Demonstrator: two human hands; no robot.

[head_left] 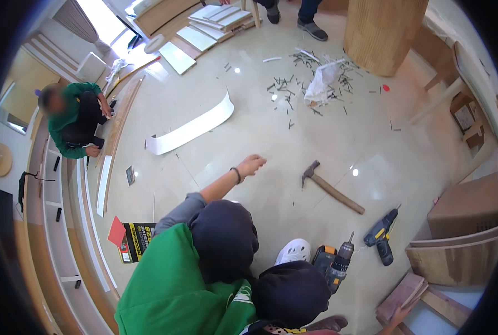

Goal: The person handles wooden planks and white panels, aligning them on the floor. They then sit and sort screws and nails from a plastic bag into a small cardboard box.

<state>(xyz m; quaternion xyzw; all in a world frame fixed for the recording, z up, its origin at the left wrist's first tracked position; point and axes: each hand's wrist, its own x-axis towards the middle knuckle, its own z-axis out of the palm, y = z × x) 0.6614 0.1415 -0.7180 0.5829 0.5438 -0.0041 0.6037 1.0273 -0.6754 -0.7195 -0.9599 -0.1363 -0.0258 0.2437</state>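
Note:
My left hand (251,167) reaches forward over the tiled floor, its fingers loosely stretched and nothing visible in them. A dark band circles that wrist. To its right lies a claw hammer (335,192) with a wooden handle. At the lower right my right hand (406,314) grips the edge of a reddish-brown wooden board (400,295); part of this hand is cut off by the picture's rim. Beside my right knee is a black and yellow cordless drill (332,264). A smaller cordless driver (380,237) lies on the floor between that drill and the boards.
Screws (285,86) lie scattered around a white plastic bag (322,82). A curved white strip (193,127) rests ahead. Another person (70,120) crouches at the left beside long boards (120,120). Cardboard boxes (465,209) stand right; a wooden cylinder (384,36) stands far off.

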